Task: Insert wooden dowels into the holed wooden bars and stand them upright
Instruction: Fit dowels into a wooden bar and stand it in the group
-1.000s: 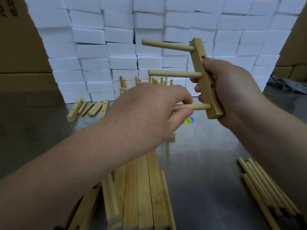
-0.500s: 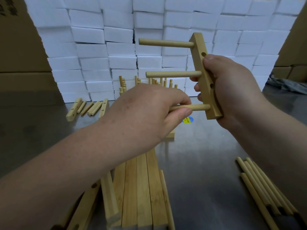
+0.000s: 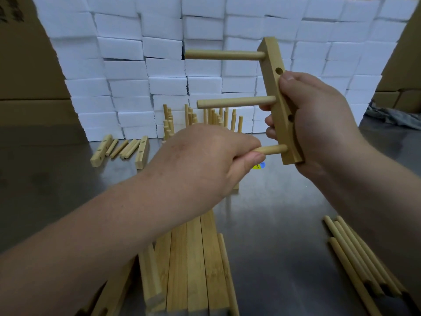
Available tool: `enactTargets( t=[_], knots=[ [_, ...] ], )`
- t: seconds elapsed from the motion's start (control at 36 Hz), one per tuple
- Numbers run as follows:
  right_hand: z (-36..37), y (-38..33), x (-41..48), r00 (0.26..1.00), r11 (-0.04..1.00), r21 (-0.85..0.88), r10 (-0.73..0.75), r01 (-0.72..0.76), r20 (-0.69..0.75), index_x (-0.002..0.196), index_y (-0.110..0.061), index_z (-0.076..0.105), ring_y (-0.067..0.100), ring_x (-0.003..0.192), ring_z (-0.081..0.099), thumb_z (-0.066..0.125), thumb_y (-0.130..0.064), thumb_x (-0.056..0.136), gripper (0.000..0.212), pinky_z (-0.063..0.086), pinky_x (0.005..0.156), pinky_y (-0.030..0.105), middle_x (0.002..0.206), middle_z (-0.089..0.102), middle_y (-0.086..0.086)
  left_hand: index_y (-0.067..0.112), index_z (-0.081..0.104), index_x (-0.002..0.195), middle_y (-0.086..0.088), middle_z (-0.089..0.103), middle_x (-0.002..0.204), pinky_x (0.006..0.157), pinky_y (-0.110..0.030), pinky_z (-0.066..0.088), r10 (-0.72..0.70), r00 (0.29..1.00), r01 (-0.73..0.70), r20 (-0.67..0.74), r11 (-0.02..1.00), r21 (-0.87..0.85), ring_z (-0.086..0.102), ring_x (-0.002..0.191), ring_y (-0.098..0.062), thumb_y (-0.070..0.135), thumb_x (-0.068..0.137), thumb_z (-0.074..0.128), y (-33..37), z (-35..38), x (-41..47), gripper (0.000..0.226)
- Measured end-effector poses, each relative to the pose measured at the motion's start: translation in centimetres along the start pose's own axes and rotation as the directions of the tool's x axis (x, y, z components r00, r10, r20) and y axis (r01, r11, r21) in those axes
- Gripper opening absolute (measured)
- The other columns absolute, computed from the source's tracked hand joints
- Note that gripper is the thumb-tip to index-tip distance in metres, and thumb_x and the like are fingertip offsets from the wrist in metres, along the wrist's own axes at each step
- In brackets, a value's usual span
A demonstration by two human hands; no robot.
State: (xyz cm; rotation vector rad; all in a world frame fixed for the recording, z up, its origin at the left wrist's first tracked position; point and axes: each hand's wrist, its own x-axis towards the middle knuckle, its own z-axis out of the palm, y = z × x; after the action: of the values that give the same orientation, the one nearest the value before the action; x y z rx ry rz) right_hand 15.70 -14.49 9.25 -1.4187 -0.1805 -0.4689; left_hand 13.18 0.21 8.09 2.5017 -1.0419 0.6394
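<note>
- Holed bar is in mid-air at 1 o'clock, near upright. My right hand is clamped round it.
- Top dowel and middle dowel stick out toward 9 o'clock.
- My left hand pinches the lowest dowel, whose tip is in the bottom hole.
- On the table: loose dowels at 4 o'clock, spare bars at 6, standing racks at 12.
</note>
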Motion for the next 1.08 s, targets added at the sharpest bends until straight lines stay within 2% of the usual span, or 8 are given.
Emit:
enactTargets(
  t=[0.14, 0.39, 0.5, 0.61, 0.81, 0.92, 1.0, 1.08],
  knots=[
    [0.0, 0.0, -0.1, 1.0, 1.0, -0.01, -0.01, 0.01, 0.021, 0.083, -0.019, 0.059, 0.009, 0.043, 0.048, 0.045, -0.02, 0.095, 0.019, 0.044, 0.045, 0.018, 0.05, 0.059, -0.006, 0.018, 0.068, 0.089, 0.003, 0.056, 0.063, 0.061, -0.037, 0.043, -0.008, 1.0, 0.008, -0.019, 1.0, 0.006, 0.051, 0.064, -0.011, 0.041, 0.086, 0.03, -0.1, 0.4, -0.2, 0.045],
    [0.0, -0.3, -0.2, 0.997, 0.997, -0.023, -0.074, 0.075, 0.026, 0.08, -0.022, 0.06, 0.009, 0.044, 0.05, 0.047, -0.021, 0.095, 0.02, 0.045, 0.046, 0.02, 0.051, 0.059, -0.007, 0.012, 0.07, 0.09, -0.008, 0.066, 0.073, 0.069, -0.032, 0.046, -0.144, 0.99, 0.136, -0.004, 0.943, -0.302, 0.054, 0.079, -0.013, 0.046, 0.087, 0.04, 0.1, 0.4, -0.3, 0.045],
    [0.0, -0.4, -0.2, 0.996, 0.997, -0.021, -0.078, 0.079, 0.035, 0.08, -0.021, 0.061, 0.01, 0.044, 0.05, 0.048, -0.021, 0.094, 0.019, 0.044, 0.046, 0.021, 0.052, 0.06, -0.006, 0.036, 0.07, 0.08, -0.004, 0.063, 0.077, 0.063, -0.02, 0.048, -0.255, 0.964, 0.263, 0.075, 0.866, -0.426, 0.054, 0.083, -0.011, 0.051, 0.071, 0.039, 0.4, 0.3, -0.3, 0.035],
    [-0.1, -0.4, -0.2, 0.996, 0.996, -0.043, -0.079, 0.08, 0.028, 0.081, -0.022, 0.061, 0.008, 0.045, 0.051, 0.047, -0.021, 0.095, 0.02, 0.044, 0.045, 0.019, 0.053, 0.061, -0.006, 0.039, 0.065, 0.063, -0.001, 0.065, 0.083, 0.048, -0.018, 0.042, -0.321, 0.94, 0.341, 0.117, 0.851, -0.399, 0.056, 0.076, -0.011, 0.055, 0.068, 0.037, 0.6, 0.0, -0.2, 0.032],
    [-0.6, -0.9, 0.5, 0.997, 0.988, -0.131, -0.079, 0.075, -0.023, 0.081, -0.023, 0.064, 0.006, 0.048, 0.055, 0.047, -0.022, 0.094, 0.021, 0.041, 0.043, 0.013, 0.057, 0.065, -0.006, 0.044, 0.064, 0.083, 0.011, 0.064, 0.07, 0.054, -0.026, 0.047, -0.33, 0.944, 0.316, 0.006, 0.899, -0.302, 0.057, 0.065, 0.003, 0.072, 0.075, 0.032, 0.8, -0.6, 0.2, 0.044],
    [-1.8, -1.3, 1.8, 0.99, 0.996, 0.004, 0.09, -0.09, -0.106, 0.083, -0.016, 0.062, 0.01, 0.043, 0.052, 0.044, -0.022, 0.095, 0.022, 0.038, 0.041, 0.015, 0.056, 0.065, -0.003, 0.026, 0.067, 0.079, 0.009, 0.066, 0.063, 0.052, -0.029, 0.04, -0.504, 0.855, 0.324, -0.123, 0.704, -0.632, 0.051, 0.043, -0.008, 0.055, 0.082, 0.037, -0.3, -1.6, 0.8, 0.041],
    [-1.9, -1.3, 2.0, 0.968, 0.961, 0.176, 0.232, -0.213, -0.092, 0.083, -0.011, 0.06, 0.011, 0.04, 0.051, 0.042, -0.018, 0.096, 0.023, 0.041, 0.043, 0.015, 0.061, 0.064, 0.003, 0.019, 0.066, 0.08, 0.006, 0.064, 0.056, 0.046, -0.021, 0.039, -0.598, 0.801, 0.408, 0.013, 0.53, -0.743, 0.048, 0.04, -0.011, 0.033, 0.094, 0.043, -1.0, -1.2, 1.3, 0.031],
    [-1.2, -1.0, 1.7, 0.96, 0.932, 0.239, 0.28, -0.273, 0.006, 0.084, -0.009, 0.058, 0.01, 0.04, 0.052, 0.035, -0.013, 0.096, 0.026, 0.045, 0.044, 0.016, 0.057, 0.065, 0.004, 0.014, 0.065, 0.083, 0.003, 0.067, 0.059, 0.041, -0.018, 0.042, -0.543, 0.81, 0.49, 0.222, 0.417, -0.765, 0.051, 0.039, -0.01, 0.021, 0.094, 0.045, -0.7, -0.1, 1.1, 0.024]
  ],
)
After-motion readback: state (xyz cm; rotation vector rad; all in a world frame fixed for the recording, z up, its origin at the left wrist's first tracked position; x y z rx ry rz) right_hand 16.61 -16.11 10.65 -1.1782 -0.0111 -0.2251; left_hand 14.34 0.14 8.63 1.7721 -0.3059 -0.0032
